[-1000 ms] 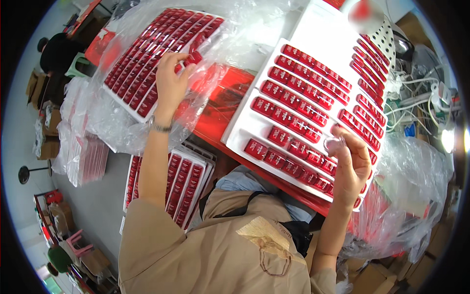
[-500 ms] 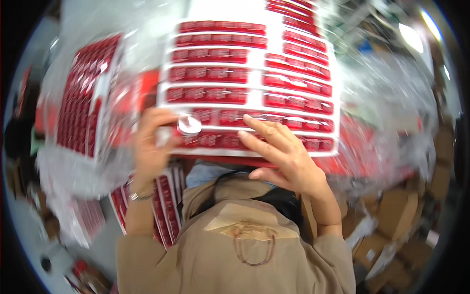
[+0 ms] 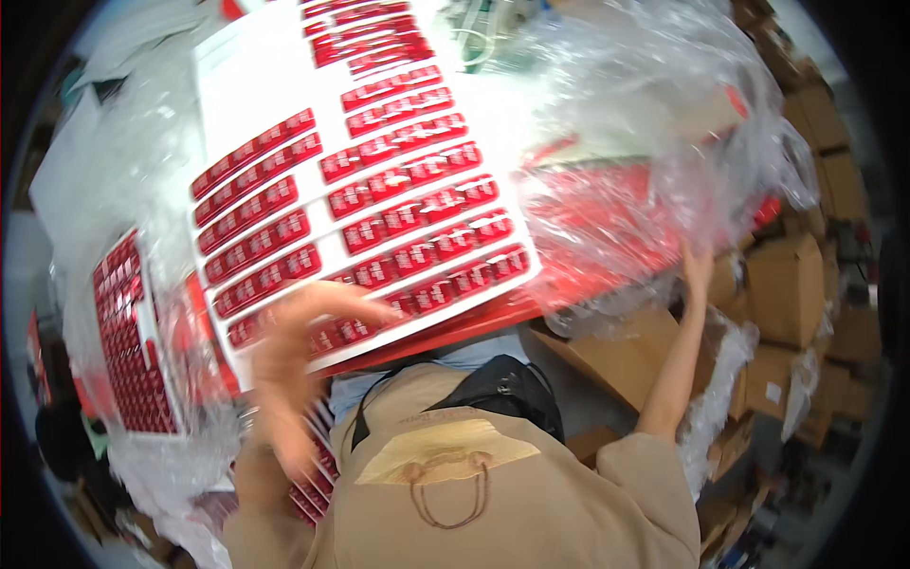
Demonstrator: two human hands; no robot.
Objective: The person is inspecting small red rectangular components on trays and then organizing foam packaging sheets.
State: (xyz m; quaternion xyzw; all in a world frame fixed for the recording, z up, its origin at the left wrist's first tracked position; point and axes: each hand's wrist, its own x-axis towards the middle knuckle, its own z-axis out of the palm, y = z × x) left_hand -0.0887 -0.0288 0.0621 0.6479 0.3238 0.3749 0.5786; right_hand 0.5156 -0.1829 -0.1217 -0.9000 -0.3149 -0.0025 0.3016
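Observation:
A large white sheet [image 3: 327, 213] with rows of glossy dark red labels lies on a red surface in front of me. Over its near left corner is my left hand [image 3: 299, 356], blurred by motion. Its thumb and forefinger are spread wide, and I see nothing between them. My right arm reaches out to the right, where my right hand [image 3: 698, 270] touches the edge of crumpled clear plastic film [image 3: 645, 104]. Its fingertips run into the film, so their grip is hidden.
Another sheet of red labels [image 3: 137, 341] lies to the left among clear plastic. More red-striped sheets [image 3: 313, 493] show low beside my left arm. Cardboard boxes [image 3: 782, 284] stand on the right. A black bag [image 3: 512, 389] is at my waist.
My right hand has left the label sheet and gone right to the plastic film. The small white piece at my left hand is no longer visible. The view has turned, so the sheet appears tilted and farther left.

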